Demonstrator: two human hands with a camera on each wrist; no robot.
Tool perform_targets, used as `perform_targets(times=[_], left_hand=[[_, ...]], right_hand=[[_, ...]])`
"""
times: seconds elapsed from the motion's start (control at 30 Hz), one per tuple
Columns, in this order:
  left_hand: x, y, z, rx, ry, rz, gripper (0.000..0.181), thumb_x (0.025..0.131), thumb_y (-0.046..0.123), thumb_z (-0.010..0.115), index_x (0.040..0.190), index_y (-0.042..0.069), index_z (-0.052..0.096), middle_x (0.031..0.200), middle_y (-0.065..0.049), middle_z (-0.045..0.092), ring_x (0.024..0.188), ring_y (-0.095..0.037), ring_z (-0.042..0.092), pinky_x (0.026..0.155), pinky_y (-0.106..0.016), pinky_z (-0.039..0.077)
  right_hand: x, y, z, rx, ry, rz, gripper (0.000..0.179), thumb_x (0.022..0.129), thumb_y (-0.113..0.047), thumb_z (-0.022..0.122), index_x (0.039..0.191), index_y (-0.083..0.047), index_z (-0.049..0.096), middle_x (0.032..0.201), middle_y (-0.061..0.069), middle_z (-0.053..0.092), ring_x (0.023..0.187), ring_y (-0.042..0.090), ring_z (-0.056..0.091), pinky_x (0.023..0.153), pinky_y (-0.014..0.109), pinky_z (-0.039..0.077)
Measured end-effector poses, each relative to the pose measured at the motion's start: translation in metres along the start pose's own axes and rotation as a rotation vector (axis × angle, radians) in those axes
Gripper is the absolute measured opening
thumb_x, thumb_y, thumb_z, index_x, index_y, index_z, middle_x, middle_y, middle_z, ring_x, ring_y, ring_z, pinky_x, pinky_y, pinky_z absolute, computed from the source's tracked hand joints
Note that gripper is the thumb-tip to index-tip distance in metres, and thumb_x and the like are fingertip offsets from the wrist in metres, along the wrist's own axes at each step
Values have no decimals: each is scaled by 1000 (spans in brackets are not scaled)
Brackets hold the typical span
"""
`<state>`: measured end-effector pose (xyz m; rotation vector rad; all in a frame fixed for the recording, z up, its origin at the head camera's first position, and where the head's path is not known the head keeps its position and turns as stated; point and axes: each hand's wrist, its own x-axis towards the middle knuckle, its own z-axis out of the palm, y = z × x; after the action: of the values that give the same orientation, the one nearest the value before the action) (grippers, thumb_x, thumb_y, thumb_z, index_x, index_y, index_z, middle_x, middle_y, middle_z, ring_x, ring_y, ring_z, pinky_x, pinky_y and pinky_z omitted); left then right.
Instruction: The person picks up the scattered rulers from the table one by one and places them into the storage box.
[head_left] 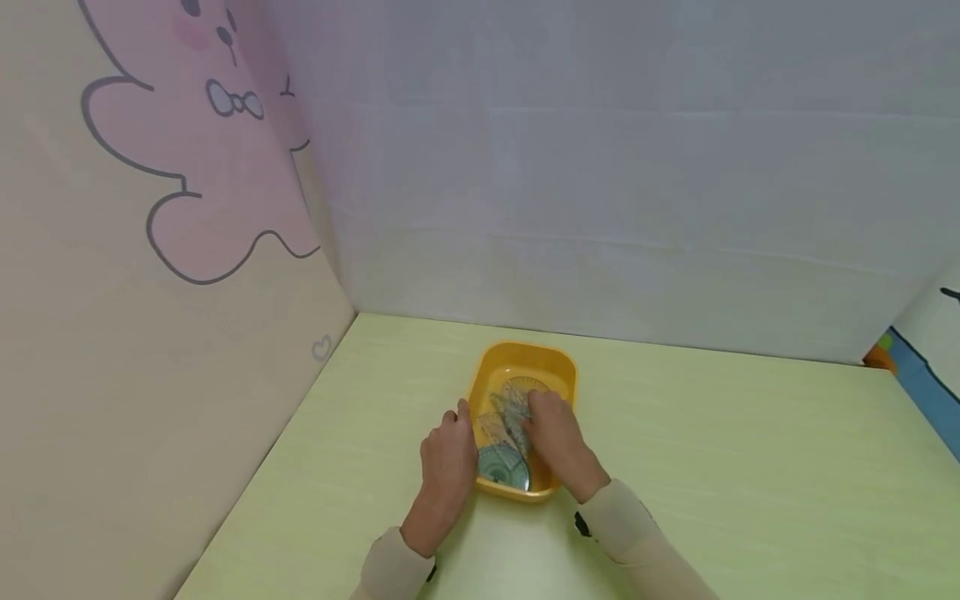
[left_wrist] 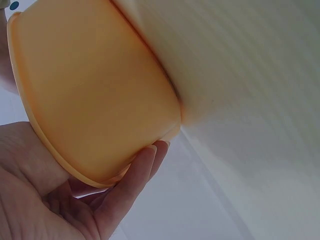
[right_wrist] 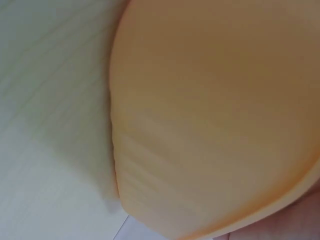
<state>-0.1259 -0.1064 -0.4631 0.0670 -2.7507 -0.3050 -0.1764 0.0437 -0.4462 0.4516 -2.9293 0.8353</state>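
A yellow plastic basin point(head_left: 525, 348) stands on the table, holding several see-through drawing tools. My left hand point(head_left: 450, 450) grips its left rim; the left wrist view shows fingers point(left_wrist: 127, 192) pressed against the outer wall. Reaching over the right rim, my right hand point(head_left: 557, 433) pinches a clear set square point(head_left: 512, 414) inside the basin. Beyond it lies a clear protractor point(head_left: 522, 385), partly covered. A round green disc point(head_left: 501, 468) with markings rests at the near end, beside another clear ruled piece point(head_left: 491, 429). In the right wrist view, the basin wall point(right_wrist: 210, 110) hides most of the hand.
The pale green tabletop point(head_left: 735, 450) extends widely to the right. A white wall covering point(head_left: 600, 183) rises behind the table, and a side panel with a pink cartoon bear point(head_left: 202, 167) borders it on the left.
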Motion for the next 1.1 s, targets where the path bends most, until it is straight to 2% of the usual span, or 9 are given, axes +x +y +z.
perform_targets(times=[0.2, 0.37, 0.6, 0.73, 0.87, 1.0, 1.1], left_hand=[[1, 2, 0, 0, -16, -3, 38, 91, 0, 74, 127, -6, 65, 90, -17, 68, 60, -31, 67, 51, -40, 55], [2, 2, 0, 1, -13, 2, 37, 91, 0, 74, 127, -5, 65, 89, -17, 68, 60, -31, 68, 51, -39, 55], [1, -1, 0, -5, 30, 12, 34, 91, -1, 74, 123, -5, 66, 84, -16, 66, 56, -31, 65, 48, -40, 53], [2, -2, -2, -6, 41, 7, 30, 93, 1, 72, 122, -4, 67, 81, -15, 64, 55, -30, 64, 46, -40, 52], [2, -3, -3, -36, 38, -2, 24, 95, 4, 70, 118, -3, 67, 81, -14, 63, 58, -28, 63, 47, -40, 51], [4, -4, -4, -86, 49, -13, 20, 96, 5, 69, 114, -3, 67, 90, -17, 63, 59, -28, 63, 48, -40, 51], [5, -7, -5, -134, 77, -40, 24, 96, 5, 69, 118, -3, 67, 101, -20, 61, 53, -26, 57, 45, -37, 46]], right_hand=[[-1, 2, 0, -61, 43, -45, 15, 84, 6, 79, 90, 5, 66, 80, 14, 65, 71, 23, 61, 63, 37, 52], [-1, 4, 0, -64, 48, -58, 14, 82, 8, 78, 88, 5, 66, 77, 12, 63, 69, 21, 56, 62, 36, 50], [-1, 9, 0, -25, 60, -103, 14, 82, 9, 78, 85, 3, 65, 77, 10, 63, 69, 19, 55, 63, 36, 51], [-3, 11, 0, 24, 53, -137, 13, 84, 7, 78, 88, 2, 66, 83, 11, 66, 74, 21, 59, 67, 37, 54], [-7, 15, -2, 70, 39, -138, 14, 86, 2, 79, 94, 1, 67, 90, 11, 67, 80, 21, 61, 74, 38, 56], [-10, 17, -8, 106, 53, -125, 14, 88, 0, 78, 96, -2, 67, 90, 6, 65, 80, 20, 59, 75, 37, 56], [-12, 18, -12, 129, 75, -133, 12, 90, -2, 77, 95, -4, 66, 88, 4, 64, 81, 20, 60, 75, 36, 55]])
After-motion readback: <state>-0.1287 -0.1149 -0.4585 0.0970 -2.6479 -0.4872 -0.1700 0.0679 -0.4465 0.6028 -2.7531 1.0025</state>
